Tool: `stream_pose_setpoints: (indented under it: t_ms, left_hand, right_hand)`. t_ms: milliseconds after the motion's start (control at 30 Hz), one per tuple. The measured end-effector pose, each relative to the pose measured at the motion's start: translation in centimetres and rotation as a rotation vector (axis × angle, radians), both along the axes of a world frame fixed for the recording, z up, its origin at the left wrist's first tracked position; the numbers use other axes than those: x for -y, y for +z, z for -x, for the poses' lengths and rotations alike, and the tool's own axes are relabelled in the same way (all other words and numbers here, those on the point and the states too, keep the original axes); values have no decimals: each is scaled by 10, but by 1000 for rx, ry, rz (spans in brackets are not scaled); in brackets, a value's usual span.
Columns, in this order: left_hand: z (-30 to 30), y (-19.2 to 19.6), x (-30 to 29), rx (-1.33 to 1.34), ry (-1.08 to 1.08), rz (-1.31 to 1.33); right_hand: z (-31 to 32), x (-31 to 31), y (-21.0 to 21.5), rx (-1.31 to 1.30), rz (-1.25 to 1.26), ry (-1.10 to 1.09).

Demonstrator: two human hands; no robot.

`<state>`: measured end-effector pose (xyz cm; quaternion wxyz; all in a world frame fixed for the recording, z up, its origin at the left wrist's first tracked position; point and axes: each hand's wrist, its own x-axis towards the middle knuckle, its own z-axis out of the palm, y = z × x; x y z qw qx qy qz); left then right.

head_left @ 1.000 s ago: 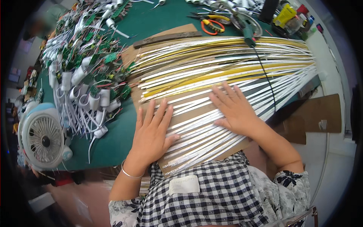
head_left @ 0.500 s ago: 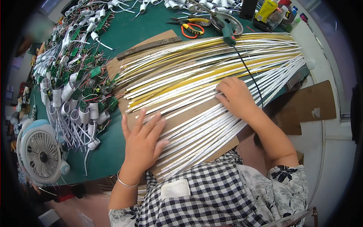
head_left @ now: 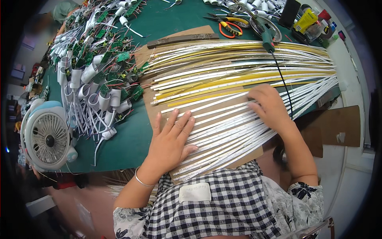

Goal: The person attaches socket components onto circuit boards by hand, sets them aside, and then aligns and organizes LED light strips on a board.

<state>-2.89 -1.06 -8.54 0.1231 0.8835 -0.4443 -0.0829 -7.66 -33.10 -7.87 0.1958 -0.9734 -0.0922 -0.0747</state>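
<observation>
Long, thin LED strips (head_left: pixel 223 126), mostly white, fan out across brown cardboard (head_left: pixel 152 115) on the green table. My left hand (head_left: pixel 169 145) lies over the strips' left ends, palm down with fingers spread. Farther right, my right hand (head_left: pixel 270 106) rests on the white strips. Its fingers are bent and the thumb stands a little apart from them; no strip shows clearly gripped. Beyond both hands lies another band of strips, white mixed with yellow-backed ones (head_left: pixel 223 87). The strips bunch together at the right end.
White cylindrical housings with wires and green circuit boards (head_left: pixel 89 73) are heaped at the left. A small fan (head_left: pixel 49 139) stands near the front-left edge. Behind the strips lie a dark bar (head_left: pixel 183 40), pliers (head_left: pixel 230 28) and a green-handled corded tool (head_left: pixel 267 40); a yellow bottle (head_left: pixel 305 20) stands far right.
The whole view has shifted, so the table appears farther right. White strips now cross the bare cardboard that showed between my hands. Both hands keep much the same shape.
</observation>
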Motion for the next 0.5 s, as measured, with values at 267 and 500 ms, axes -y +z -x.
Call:
stream_pose_setpoints:
  t_ms: [267, 500]
  left_hand:
    - [2, 8, 0, 47, -1, 23]
    - [3, -6, 0, 13, 53, -51]
  right_hand:
    - [8, -30, -5, -244, 334, 152]
    - [1, -17, -12, -76, 49, 118]
